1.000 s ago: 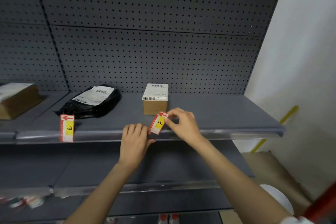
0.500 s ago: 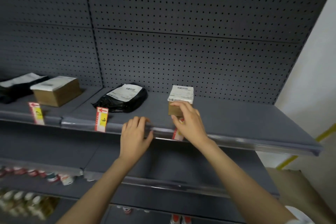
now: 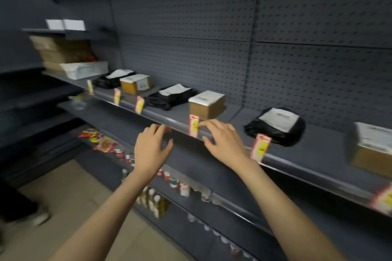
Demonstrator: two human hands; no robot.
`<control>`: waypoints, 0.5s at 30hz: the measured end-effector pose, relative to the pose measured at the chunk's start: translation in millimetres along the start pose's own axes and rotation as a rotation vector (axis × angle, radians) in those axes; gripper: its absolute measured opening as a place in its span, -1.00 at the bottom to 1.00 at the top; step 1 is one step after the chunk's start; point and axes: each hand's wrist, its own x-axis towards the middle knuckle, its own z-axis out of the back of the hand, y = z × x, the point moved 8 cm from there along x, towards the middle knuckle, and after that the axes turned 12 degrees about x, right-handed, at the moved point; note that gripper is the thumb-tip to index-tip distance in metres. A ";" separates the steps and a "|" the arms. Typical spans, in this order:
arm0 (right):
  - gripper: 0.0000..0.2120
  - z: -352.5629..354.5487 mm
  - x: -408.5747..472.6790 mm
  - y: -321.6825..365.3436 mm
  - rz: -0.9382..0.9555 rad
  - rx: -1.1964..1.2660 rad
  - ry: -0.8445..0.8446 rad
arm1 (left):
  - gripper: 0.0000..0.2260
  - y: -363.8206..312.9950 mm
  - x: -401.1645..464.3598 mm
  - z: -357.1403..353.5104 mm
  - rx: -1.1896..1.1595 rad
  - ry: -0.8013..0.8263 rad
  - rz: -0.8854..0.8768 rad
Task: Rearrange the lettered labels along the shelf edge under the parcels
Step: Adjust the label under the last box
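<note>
Reaching with fingers spread, both hands hold nothing: left hand (image 3: 152, 148) at shelf edge (image 3: 212, 133), right hand (image 3: 225, 141) touching a label (image 3: 193, 125).

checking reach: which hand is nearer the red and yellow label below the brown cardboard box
Right hand: fingertips beside the red and yellow label. Left hand sits farther left.

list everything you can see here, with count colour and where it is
labels: at least six, red and yellow, clipped along the shelf edge
boxes: three brown with white slips, spaced along the shelf
bags: three black with white slips, between the boxes
stacked cartons: brown and white, far left end
bottles and packets: many, mixed colours, lower shelf; too blurred to count
left hand: open, at the shelf edge
right hand: open, fingertips beside a label
</note>
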 end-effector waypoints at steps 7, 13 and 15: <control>-0.70 -135.9 112.4 95.3 0.082 0.156 0.029 | -0.80 193.0 18.0 28.4 0.186 0.008 0.101; -0.70 -214.1 183.1 113.1 0.081 0.141 0.107 | -0.79 282.2 43.4 3.2 0.190 0.011 0.164; -0.70 -234.9 205.8 109.9 0.079 0.136 0.125 | -0.80 303.3 54.3 -12.6 0.170 0.012 0.179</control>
